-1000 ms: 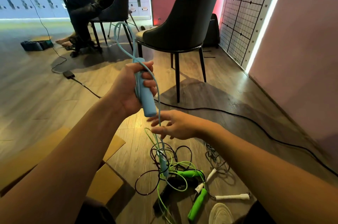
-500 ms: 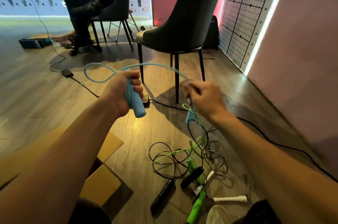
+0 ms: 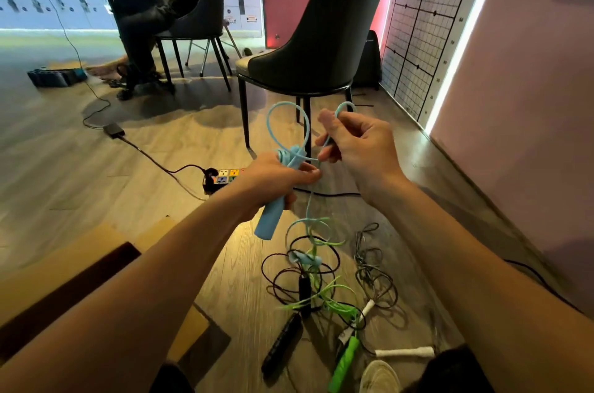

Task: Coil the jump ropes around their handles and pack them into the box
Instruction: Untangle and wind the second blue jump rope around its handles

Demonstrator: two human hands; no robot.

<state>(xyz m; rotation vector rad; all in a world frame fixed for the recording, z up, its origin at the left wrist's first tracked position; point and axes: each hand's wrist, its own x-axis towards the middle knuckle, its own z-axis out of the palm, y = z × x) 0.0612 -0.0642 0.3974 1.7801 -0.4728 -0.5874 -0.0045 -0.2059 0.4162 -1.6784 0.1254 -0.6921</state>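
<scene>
Matt wood-grain floor (image 3: 96, 183) — brown cardboard box (image 3: 64, 267) — smooth blue handle (image 3: 270, 222)

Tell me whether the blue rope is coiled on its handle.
Not coiled. Left hand grips the blue handle, right hand pinches the blue rope in a loose loop above; the rest hangs to the floor.

Half the blue handle (image 3: 268, 222) is hidden inside the left grip (image 3: 276, 180) — its blurred twin (image 3: 305, 258) dangles below; the box (image 3: 80, 251) runs off-frame.

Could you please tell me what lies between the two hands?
In the head view, a short stretch of blue rope crosses the gap, from the blue handle gripped by the left hand to the right hand, which pinches it.
</scene>
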